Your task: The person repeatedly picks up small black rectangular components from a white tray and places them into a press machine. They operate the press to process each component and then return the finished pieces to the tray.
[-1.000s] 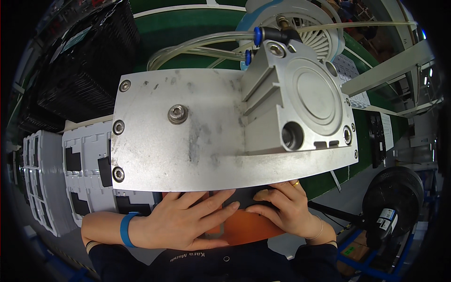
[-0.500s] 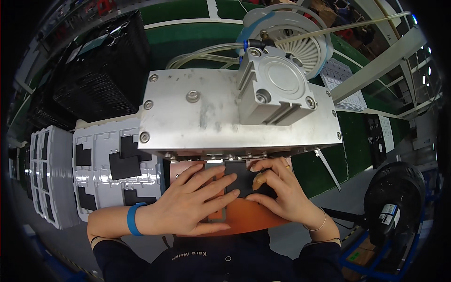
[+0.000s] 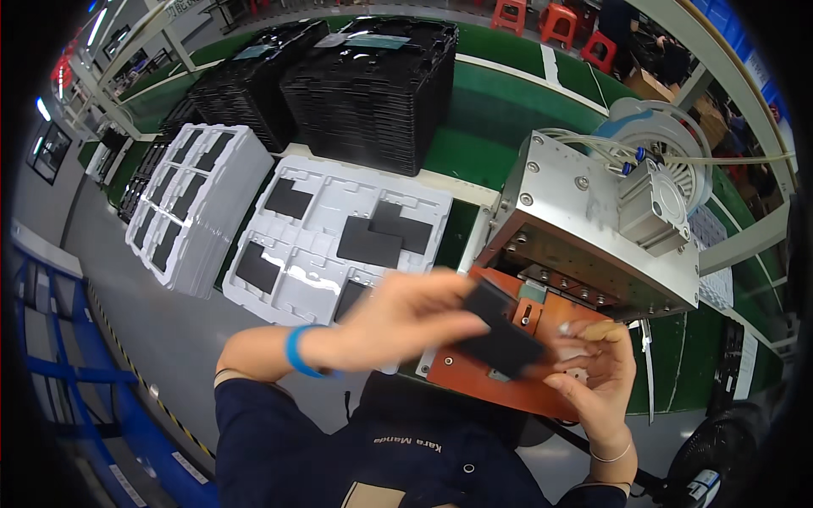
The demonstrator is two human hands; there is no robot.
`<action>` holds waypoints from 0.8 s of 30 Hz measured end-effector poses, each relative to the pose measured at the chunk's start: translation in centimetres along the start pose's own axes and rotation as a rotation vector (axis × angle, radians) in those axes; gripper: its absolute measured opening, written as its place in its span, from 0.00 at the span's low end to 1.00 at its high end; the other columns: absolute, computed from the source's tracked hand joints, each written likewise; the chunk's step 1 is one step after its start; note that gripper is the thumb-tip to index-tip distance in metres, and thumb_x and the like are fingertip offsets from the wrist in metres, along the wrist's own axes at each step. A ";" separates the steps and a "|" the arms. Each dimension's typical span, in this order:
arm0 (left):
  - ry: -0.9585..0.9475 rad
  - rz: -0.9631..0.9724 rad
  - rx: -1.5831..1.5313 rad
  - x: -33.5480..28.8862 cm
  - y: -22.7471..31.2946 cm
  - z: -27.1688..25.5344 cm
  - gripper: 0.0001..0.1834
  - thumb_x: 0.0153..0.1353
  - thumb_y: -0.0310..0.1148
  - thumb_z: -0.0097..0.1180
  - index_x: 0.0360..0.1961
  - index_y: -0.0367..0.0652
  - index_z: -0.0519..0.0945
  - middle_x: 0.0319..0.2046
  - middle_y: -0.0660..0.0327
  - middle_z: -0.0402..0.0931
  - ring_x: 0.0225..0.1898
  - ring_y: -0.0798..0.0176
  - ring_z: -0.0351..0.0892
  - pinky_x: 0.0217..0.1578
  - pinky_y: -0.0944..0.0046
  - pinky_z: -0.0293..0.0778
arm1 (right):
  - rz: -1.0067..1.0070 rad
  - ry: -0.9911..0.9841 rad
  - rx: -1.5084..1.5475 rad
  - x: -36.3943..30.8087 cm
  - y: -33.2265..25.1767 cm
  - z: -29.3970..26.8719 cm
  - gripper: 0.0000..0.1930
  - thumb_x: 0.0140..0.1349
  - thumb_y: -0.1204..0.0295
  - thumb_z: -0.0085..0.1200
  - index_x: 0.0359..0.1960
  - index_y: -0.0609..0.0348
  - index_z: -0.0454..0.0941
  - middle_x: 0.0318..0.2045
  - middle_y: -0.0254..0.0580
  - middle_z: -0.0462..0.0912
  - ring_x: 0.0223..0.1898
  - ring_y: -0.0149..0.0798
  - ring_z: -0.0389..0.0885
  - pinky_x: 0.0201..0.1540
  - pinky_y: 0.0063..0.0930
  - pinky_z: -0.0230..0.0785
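The left hand (image 3: 402,317), blurred, pinched a flat, black, notched piece (image 3: 504,343) between thumb and fingers at its left end, seemingly to leave most of its face uncovered, above an orange flat base plate (image 3: 474,385) on the near side of a silver metal block (image 3: 563,195). The right hand (image 3: 601,372) stood at the piece's right end, fingers curled but parted; blur hid any contact. Far left, a white moulded plastic tray (image 3: 296,241) bore similar black pieces (image 3: 370,240), its recesses apparently shaped to keep them in place, though two overlapped.
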State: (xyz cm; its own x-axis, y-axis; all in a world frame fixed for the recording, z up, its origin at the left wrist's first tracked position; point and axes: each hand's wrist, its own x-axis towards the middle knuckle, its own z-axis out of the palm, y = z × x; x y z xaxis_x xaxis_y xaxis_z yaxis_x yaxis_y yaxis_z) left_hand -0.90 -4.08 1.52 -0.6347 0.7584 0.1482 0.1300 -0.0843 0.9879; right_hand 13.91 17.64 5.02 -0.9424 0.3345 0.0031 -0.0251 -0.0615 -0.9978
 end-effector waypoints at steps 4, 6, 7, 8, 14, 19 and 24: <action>0.544 -0.082 0.169 -1.3 -1.4 -11.6 0.16 0.63 0.32 0.62 0.51 0.40 0.81 0.33 0.66 0.83 0.31 0.76 0.80 0.28 0.75 0.74 | -0.453 -0.377 -0.620 2.1 -1.4 0.8 0.20 0.51 0.74 0.70 0.46 0.62 0.79 0.41 0.43 0.83 0.41 0.38 0.85 0.38 0.27 0.78; 0.672 -0.183 0.236 -2.1 -3.5 -16.7 0.17 0.63 0.36 0.61 0.51 0.40 0.81 0.34 0.67 0.83 0.30 0.77 0.79 0.26 0.76 0.72 | -0.500 -0.528 -0.666 3.6 -1.1 3.9 0.16 0.54 0.72 0.67 0.44 0.60 0.80 0.37 0.43 0.83 0.37 0.42 0.84 0.36 0.29 0.78; 0.708 -0.240 0.248 -2.4 -4.8 -18.9 0.17 0.63 0.37 0.60 0.51 0.40 0.82 0.33 0.67 0.83 0.29 0.78 0.78 0.25 0.77 0.71 | -0.572 -0.552 -0.723 4.9 -0.2 5.8 0.14 0.56 0.71 0.65 0.43 0.59 0.79 0.35 0.43 0.82 0.37 0.44 0.82 0.36 0.31 0.77; 0.733 -0.292 0.256 -1.9 -6.2 -20.2 0.18 0.63 0.38 0.60 0.51 0.40 0.82 0.33 0.68 0.83 0.29 0.78 0.78 0.25 0.77 0.70 | -0.641 -0.565 -0.790 6.5 1.2 7.8 0.12 0.58 0.70 0.62 0.41 0.59 0.79 0.34 0.43 0.80 0.36 0.46 0.81 0.36 0.34 0.76; 0.719 -0.289 0.508 -1.0 -10.4 -20.0 0.19 0.58 0.36 0.66 0.48 0.35 0.83 0.27 0.62 0.82 0.23 0.72 0.75 0.25 0.70 0.70 | -0.505 -0.614 -1.400 14.2 8.6 17.1 0.25 0.52 0.56 0.67 0.45 0.62 0.79 0.39 0.46 0.81 0.50 0.46 0.77 0.49 0.41 0.71; 0.727 -0.141 1.080 -1.6 -8.9 -17.1 0.22 0.50 0.33 0.70 0.47 0.38 0.84 0.45 0.52 0.77 0.45 0.51 0.75 0.45 0.57 0.73 | -0.381 -0.562 -1.415 14.7 9.9 18.1 0.27 0.46 0.54 0.72 0.39 0.62 0.80 0.39 0.48 0.82 0.49 0.48 0.78 0.49 0.42 0.71; 0.216 0.011 1.195 -3.5 -9.0 -16.1 0.25 0.60 0.32 0.58 0.61 0.46 0.75 0.65 0.47 0.65 0.68 0.42 0.59 0.65 0.48 0.61 | -0.370 -0.551 -1.077 14.0 8.9 17.1 0.15 0.49 0.66 0.69 0.33 0.61 0.79 0.33 0.49 0.84 0.38 0.54 0.83 0.39 0.43 0.73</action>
State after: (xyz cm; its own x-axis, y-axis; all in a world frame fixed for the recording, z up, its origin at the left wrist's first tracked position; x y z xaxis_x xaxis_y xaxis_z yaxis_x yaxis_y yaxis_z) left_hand -12.16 -16.40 -7.11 -0.7281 0.6286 0.2733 0.6845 0.6455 0.3389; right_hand -5.21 5.66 -2.63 -0.9571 -0.2831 0.0611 -0.2769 0.8328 -0.4792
